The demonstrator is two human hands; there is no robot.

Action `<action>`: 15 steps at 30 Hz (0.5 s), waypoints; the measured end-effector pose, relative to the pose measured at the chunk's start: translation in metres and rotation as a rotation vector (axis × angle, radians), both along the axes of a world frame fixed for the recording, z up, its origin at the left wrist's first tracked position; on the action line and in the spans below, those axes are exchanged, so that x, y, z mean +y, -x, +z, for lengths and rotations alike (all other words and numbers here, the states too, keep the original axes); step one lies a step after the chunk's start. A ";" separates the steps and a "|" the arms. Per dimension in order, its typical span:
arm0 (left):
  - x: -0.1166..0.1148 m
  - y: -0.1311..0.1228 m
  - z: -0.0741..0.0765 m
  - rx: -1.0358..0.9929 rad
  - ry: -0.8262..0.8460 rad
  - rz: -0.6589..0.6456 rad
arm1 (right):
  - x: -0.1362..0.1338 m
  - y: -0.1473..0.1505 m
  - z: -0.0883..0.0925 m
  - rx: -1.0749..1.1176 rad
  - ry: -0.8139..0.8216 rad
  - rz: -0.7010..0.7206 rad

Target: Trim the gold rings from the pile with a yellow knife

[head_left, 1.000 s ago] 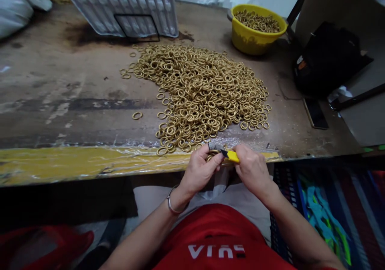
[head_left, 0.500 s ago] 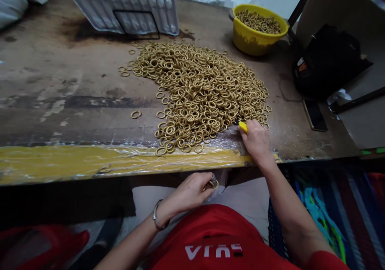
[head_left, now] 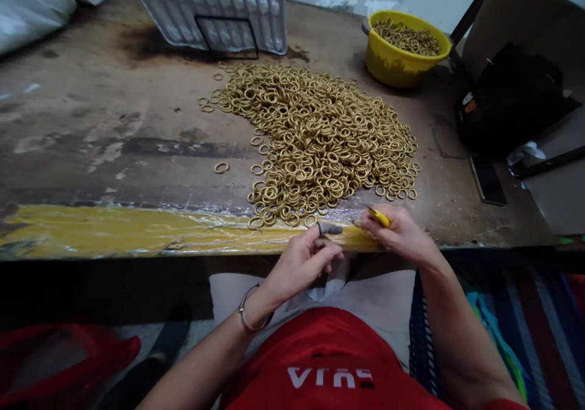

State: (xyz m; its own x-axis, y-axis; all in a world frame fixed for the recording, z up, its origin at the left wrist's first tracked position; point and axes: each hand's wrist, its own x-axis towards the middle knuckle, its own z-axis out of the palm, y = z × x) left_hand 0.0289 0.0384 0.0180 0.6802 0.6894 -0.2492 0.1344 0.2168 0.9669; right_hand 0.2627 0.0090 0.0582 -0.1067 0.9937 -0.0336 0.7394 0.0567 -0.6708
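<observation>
A large heap of golden rings (head_left: 320,136) is spread on the worktable. My right hand (head_left: 402,233) is closed round a small yellow-handled knife (head_left: 379,217), its dark blade pointing left. A blurred ring (head_left: 358,222) shows at the right fingertips. Just left of it, at the table's front edge, is my left hand (head_left: 306,259), with a grey cover (head_left: 329,228) on its index finger. That finger points right while the others curl in. Whatever lies between thumb and fingers is too dark and blurred to make out.
Behind the heap stands a ribbed grey-white panel (head_left: 219,8) with a black wire frame. A yellow basin (head_left: 397,63) of rings is at the back right. A black bag (head_left: 512,102) and a phone (head_left: 487,180) lie at the right. Yellow tape (head_left: 137,230) covers the front edge.
My right hand has drawn back from the heap with the knife. My left hand has risen from my lap to the table edge, close to the right; rings seen in it before no longer show clearly.
</observation>
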 end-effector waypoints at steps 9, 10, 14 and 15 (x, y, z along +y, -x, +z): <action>0.001 -0.013 0.008 -0.268 0.432 -0.029 | -0.019 0.027 0.013 0.276 0.023 0.104; -0.001 -0.013 0.007 -0.289 0.466 -0.002 | -0.022 0.029 0.012 0.286 -0.015 0.073; -0.003 -0.012 0.003 -0.280 0.447 0.120 | -0.036 0.037 0.003 0.103 -0.165 -0.082; -0.003 -0.012 0.002 -0.273 0.413 0.135 | -0.039 0.039 0.000 0.005 -0.173 -0.092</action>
State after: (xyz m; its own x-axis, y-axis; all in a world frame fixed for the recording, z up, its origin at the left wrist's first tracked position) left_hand 0.0407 0.0349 0.0200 0.6702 0.6570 -0.3453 -0.1662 0.5862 0.7929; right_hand 0.2238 -0.0304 0.0582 -0.0151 0.9903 0.1385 0.7436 0.1037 -0.6606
